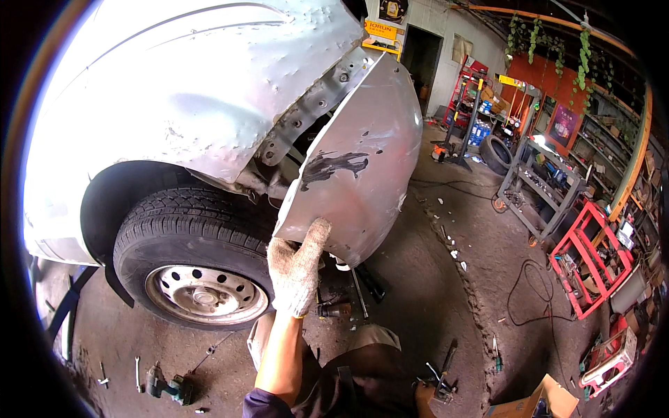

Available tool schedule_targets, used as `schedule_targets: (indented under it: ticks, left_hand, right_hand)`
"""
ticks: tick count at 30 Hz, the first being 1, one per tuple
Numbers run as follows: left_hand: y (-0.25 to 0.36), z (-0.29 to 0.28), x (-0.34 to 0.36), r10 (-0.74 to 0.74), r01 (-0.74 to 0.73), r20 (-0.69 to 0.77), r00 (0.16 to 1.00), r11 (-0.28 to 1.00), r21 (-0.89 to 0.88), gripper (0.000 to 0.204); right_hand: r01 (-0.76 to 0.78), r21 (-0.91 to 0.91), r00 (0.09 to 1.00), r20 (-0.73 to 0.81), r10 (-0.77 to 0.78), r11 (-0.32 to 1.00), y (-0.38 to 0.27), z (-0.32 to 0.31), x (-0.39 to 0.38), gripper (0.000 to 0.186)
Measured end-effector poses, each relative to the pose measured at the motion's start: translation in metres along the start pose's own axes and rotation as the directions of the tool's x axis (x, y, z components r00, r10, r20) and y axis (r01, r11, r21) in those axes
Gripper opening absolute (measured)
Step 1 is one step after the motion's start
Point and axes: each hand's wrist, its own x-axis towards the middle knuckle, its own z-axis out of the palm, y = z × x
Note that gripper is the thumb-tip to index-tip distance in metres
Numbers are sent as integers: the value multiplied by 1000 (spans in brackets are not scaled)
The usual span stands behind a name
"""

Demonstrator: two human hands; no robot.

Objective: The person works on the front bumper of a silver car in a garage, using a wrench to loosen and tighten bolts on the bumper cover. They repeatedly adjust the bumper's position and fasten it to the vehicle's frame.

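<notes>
Left hand (pixel 295 275): in a knitted glove, grasping the lower near edge of the silver panel (pixel 373 184), thumb flat on the outer face; the fingers go behind the edge and are hidden
Silver panel: in front of the wheel (pixel 205 296), its upper part beside the car body (pixel 202 104), a gap between the two; the grip at the edge probably steadies it, as a thumb in front with fingers behind gives a firm pinch
Metal strip (pixel 310 111): bared along the gap, with bolts and holes, which suggests the panel mounts there
Dark patch (pixel 334 167): on the panel's outer face, above the thumb, so the hold leaves it uncovered
Right arm (pixel 424 400): only a bare bit at the lower edge, near a metal tool (pixel 444 376); I cannot tell whether its hand holds anything
Power drill (pixel 169 386): on the floor below the wheel, with a wrench (pixel 138 374) near it, likely laid there to be within reach
Cardboard box (pixel 547 397): at the lower right, flaps up, apart from the panel
Grey trolley (pixel 540 184): well back, loaded with small things, perhaps for handy storage
</notes>
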Motion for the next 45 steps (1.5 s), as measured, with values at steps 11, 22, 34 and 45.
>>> schedule_targets:
  ticks: [11, 22, 34, 45]
  left_hand:
    - [2, 0, -1, -30, 30, 16, 999, 999, -11, 39]
    - [3, -1, 0, -13, 14, 36, 999, 999, -34, 40]
    - [6, -1, -1, -41, 43, 27, 999, 998, -53, 43]
    - [4, -3, 2, 9, -9, 3, 1000, 1000, -9, 39]
  right_hand:
    - [7, 37, 1000, -16, -7, 999, 8, 8, 1, 41]
    - [22, 82, 1000, -16, -21, 996, 13, 11, 2, 42]
    - [-10, 50, 999, 32, 9, 999, 36, 32, 11, 51]
    - [6, -97, 951, 309, 24, 995, 27, 9, -8, 49]
